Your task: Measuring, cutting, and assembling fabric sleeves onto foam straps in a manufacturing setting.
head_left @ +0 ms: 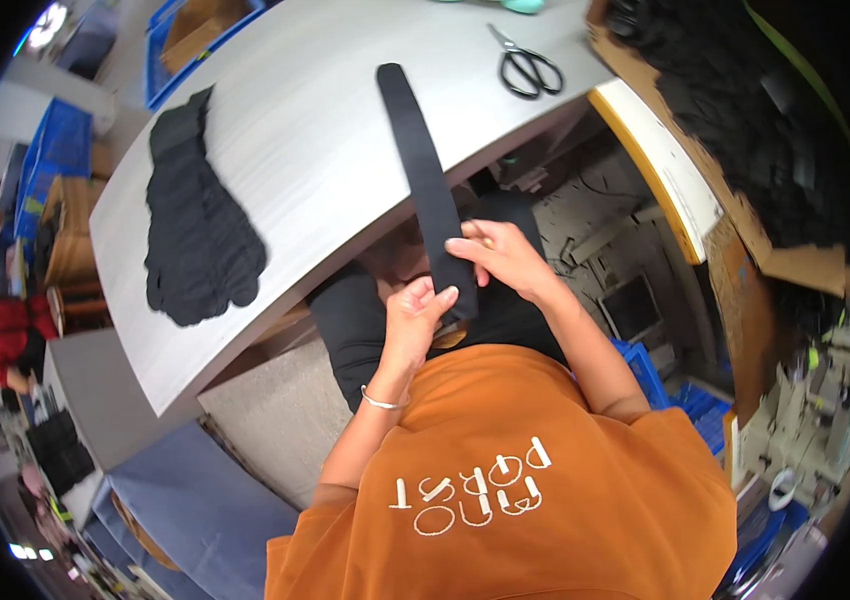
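Observation:
A long black fabric strip [421, 165] with a rounded far end stretches from the tabletop over its near edge to my lap. My left hand [415, 312] pinches the strip's near end, thumb on top. Slightly farther up, my right hand [501, 256] grips its right edge between thumb and fingers. What lies under the strip at my fingers is hidden. To the left on the table lies a fanned pile of similar black strips [197, 215]. Scissors [526, 70] with black handles rest on the table beyond the strip's right side.
The pale grey table [315, 110] has its near edge just in front of my lap. At the right, a cardboard box [735, 195] holds many black pieces beside a yellow-edged white board [657, 165]. Blue crates [57, 155] stand at the far left. A person in red [7, 335] is farther off.

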